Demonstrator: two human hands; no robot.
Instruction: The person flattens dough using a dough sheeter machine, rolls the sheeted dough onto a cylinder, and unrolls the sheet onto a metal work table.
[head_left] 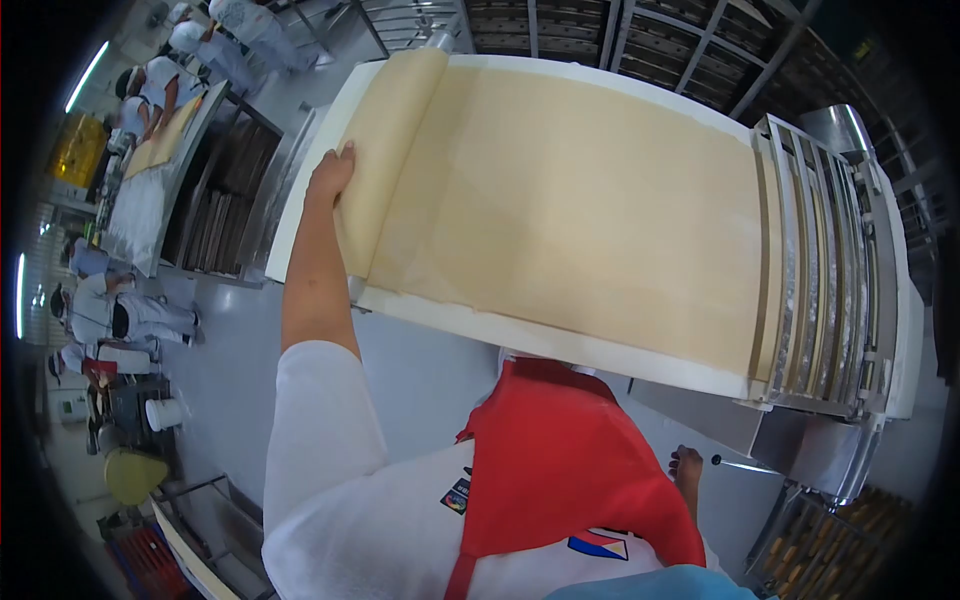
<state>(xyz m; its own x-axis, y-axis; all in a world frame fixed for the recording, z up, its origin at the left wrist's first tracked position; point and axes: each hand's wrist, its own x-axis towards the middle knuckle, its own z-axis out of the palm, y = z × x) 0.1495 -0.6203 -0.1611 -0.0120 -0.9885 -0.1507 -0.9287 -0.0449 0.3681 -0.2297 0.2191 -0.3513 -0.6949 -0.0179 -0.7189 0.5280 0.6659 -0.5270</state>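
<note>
A wide sheet of pale dough (590, 200) lies flat along the white conveyor belt (480, 322) of a sheeting machine. Its left end is wound into a thick roll of dough (385, 150). My left hand (332, 176) is on the outer side of this roll with its fingers curled against it; part of the fingers is hard to make out. Down by my side, my right hand (686, 464) has loosely bent fingers, somewhat apart, and holds nothing visible. Close to it is a lever with a black knob (716, 460), separated from the fingers by a small gap.
A metal frame with slats and rollers (815, 270) crosses the belt's right end. Tall racks (650, 45) stand behind the belt. To the left, co-workers (160, 85) stand at a floured worktable (140, 215). A white bucket (163, 414) sits further off at lower left.
</note>
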